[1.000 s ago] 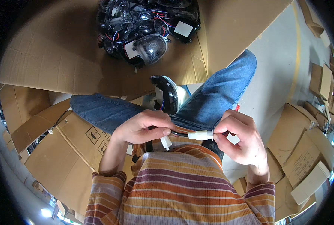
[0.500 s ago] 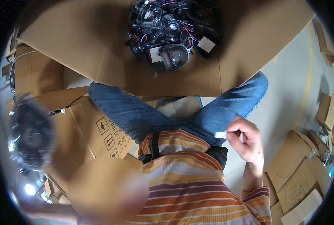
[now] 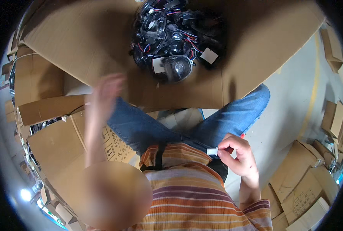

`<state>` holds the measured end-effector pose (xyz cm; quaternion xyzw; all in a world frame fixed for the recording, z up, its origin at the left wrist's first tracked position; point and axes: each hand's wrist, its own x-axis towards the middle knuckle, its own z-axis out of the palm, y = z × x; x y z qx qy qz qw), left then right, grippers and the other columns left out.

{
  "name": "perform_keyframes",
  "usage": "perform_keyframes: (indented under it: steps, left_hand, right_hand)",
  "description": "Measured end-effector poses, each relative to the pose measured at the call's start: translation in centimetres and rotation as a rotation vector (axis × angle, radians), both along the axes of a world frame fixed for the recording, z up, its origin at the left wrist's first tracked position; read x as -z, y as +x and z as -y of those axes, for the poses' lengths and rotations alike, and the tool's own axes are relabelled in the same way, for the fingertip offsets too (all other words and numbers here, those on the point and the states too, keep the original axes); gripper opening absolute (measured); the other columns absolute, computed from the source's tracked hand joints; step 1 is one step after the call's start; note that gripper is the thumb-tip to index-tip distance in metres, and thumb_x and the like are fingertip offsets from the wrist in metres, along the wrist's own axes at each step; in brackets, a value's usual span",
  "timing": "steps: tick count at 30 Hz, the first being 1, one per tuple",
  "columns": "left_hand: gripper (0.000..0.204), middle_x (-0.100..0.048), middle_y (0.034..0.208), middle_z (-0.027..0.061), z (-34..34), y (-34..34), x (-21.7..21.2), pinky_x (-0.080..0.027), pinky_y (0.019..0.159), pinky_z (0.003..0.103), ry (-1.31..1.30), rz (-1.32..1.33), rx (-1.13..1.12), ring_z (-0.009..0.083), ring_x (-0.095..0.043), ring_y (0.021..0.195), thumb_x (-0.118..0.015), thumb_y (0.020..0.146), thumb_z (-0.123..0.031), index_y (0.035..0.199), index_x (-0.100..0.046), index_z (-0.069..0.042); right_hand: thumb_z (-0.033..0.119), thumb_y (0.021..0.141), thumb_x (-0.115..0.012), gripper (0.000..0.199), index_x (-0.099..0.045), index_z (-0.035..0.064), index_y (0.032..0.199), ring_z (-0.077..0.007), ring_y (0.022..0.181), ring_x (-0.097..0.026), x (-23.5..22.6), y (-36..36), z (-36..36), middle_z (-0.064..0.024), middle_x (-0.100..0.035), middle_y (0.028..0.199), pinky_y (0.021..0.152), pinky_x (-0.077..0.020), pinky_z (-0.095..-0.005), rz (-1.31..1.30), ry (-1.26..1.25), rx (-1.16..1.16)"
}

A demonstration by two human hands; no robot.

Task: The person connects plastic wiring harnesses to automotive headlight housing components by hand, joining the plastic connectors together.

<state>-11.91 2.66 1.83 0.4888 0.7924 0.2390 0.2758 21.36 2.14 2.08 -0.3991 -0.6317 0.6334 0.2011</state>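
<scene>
My right hand (image 3: 237,154) is in front of my lap, with thumb and fingers pinched on a small white piece (image 3: 212,151), perhaps a label or a plug. Over the left flap of the large open carton (image 3: 148,90), my left hand (image 3: 109,88) is smeared by motion, and nothing shows in it. Inside that carton lies a heap of dark vehicle lamps (image 3: 153,25) with clear covers and red, white and blue wires. The nearest lamp (image 3: 176,68) has a white square label (image 3: 158,65) beside it. Another white square (image 3: 209,56) lies on the heap's right side.
On the left stands a cardboard box (image 3: 59,146) with printed handling marks, and an open box (image 3: 40,77) is behind it. Folded cartons (image 3: 302,181) lean at the lower right. The grey floor (image 3: 283,107) bears a yellow line (image 3: 315,88).
My left arm has swung from the far left up to the carton's flap. The dark lamp at the far left is gone from view. My right hand has shifted slightly left and down.
</scene>
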Motion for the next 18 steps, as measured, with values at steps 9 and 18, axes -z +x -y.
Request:
perform_keyframes:
  steps: [9, 18]
  left_hand:
    - [0.05, -0.048, 0.114, 0.0126, -11.8, 3.3, 22.8, -0.035, 0.088, 0.035, -0.236, -0.206, 0.438, 0.0274, -0.045, 0.105, -0.06, 0.07, -0.033, 0.111, -0.048, -0.005]
    - [0.039, -0.052, 0.099, 0.0108, -10.3, 5.5, 25.2, -0.038, 0.082, 0.038, -0.178, -0.372, 0.602, 0.0268, -0.047, 0.1, -0.061, 0.065, -0.035, 0.093, -0.059, -0.008]
  right_hand:
    - [-0.004, 0.068, -0.057, 0.009, -0.053, 0.0015, 0.073, -0.0121, 0.054, -0.049, 0.4, -0.5, -0.6, -0.0044, -0.05, 0.066, 0.048, -0.0376, -0.0222, 0.098, -0.135, 0.05]
    - [-0.004, 0.068, -0.058, 0.01, -0.053, 0.0017, 0.073, -0.0128, 0.055, -0.048, 0.9, -1.6, -2.4, -0.0049, -0.051, 0.066, 0.05, -0.0376, -0.0227, 0.18, -0.254, 0.091]
